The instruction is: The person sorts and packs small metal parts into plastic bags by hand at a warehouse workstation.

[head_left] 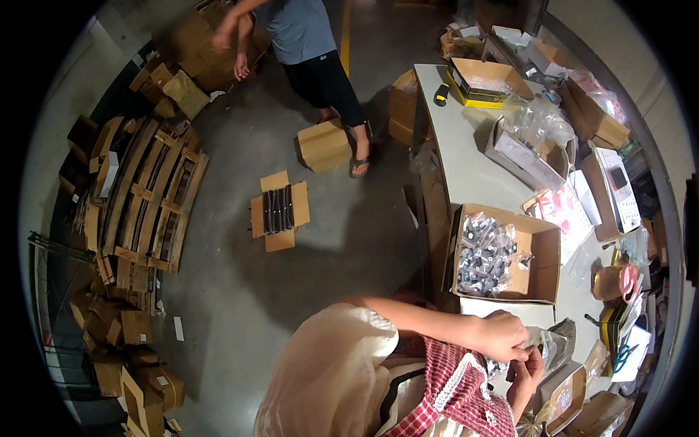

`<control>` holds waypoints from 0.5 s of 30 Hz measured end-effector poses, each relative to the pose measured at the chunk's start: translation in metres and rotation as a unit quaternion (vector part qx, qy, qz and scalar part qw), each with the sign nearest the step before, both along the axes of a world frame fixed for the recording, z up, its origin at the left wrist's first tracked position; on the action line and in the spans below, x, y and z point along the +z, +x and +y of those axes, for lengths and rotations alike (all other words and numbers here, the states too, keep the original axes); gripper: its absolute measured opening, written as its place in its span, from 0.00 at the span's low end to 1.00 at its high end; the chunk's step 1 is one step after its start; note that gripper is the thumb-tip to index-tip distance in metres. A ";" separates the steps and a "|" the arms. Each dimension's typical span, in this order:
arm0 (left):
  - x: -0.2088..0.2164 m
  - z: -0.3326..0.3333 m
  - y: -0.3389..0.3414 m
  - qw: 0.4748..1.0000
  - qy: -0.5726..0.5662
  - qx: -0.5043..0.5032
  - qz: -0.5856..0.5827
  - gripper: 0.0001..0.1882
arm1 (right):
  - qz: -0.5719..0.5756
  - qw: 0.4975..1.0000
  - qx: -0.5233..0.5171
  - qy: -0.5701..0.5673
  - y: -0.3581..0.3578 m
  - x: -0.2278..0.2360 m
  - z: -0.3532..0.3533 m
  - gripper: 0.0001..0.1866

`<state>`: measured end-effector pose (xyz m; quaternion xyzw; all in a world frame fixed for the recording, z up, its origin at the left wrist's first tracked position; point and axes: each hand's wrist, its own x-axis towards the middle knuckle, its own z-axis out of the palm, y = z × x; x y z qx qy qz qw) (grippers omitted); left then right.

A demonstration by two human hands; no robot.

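Observation:
My left hand (502, 335) reaches across from the left with its fingers curled closed. Against it, my right hand (527, 370) is closed in a pinch, the fingertips of both hands meeting. What they hold is too small and too hidden to name. A clear plastic bag (559, 347) lies just beyond the fingers on the table (466, 142). Beside my left forearm stands an open cardboard box (542, 266), partly filled with small clear bags (482, 255) that have dark parts inside. Near my right hand is a smaller open carton (566, 399).
Farther along the table are a yellow-black box (489, 84), a white carton of plastic bags (528, 156), a tape roll (628, 282) and blue scissors (623, 355). An open carton (300, 204) sits on the floor, near another person (302, 36). Wooden pallets (149, 193) stand at left.

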<state>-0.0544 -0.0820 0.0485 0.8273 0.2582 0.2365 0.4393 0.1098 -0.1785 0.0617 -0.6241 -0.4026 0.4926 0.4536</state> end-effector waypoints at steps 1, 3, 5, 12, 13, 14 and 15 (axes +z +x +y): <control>0.001 0.001 0.001 1.000 -0.015 -0.006 -0.006 0.18 | -0.004 1.000 0.003 -0.003 -0.001 0.001 -0.001 0.14; 0.002 0.003 0.003 0.999 -0.045 -0.019 -0.019 0.15 | -0.013 1.000 0.008 -0.011 0.000 0.004 -0.003 0.14; -0.005 0.006 0.009 0.998 -0.038 -0.041 -0.023 0.12 | 0.002 1.000 0.009 -0.018 0.001 0.007 -0.006 0.14; -0.020 0.008 0.022 0.995 -0.060 -0.071 -0.027 0.09 | 0.063 0.997 0.017 -0.039 0.009 0.006 -0.013 0.13; -0.021 0.007 0.021 0.995 -0.067 -0.061 -0.037 0.09 | 0.069 0.997 0.015 -0.043 0.009 0.007 -0.013 0.13; -0.021 0.006 0.021 0.995 -0.074 -0.049 -0.046 0.09 | 0.074 0.996 0.016 -0.051 0.011 0.006 -0.013 0.14; -0.021 0.004 0.020 0.994 -0.080 -0.046 -0.051 0.08 | 0.078 0.996 0.003 -0.036 0.010 0.004 -0.013 0.13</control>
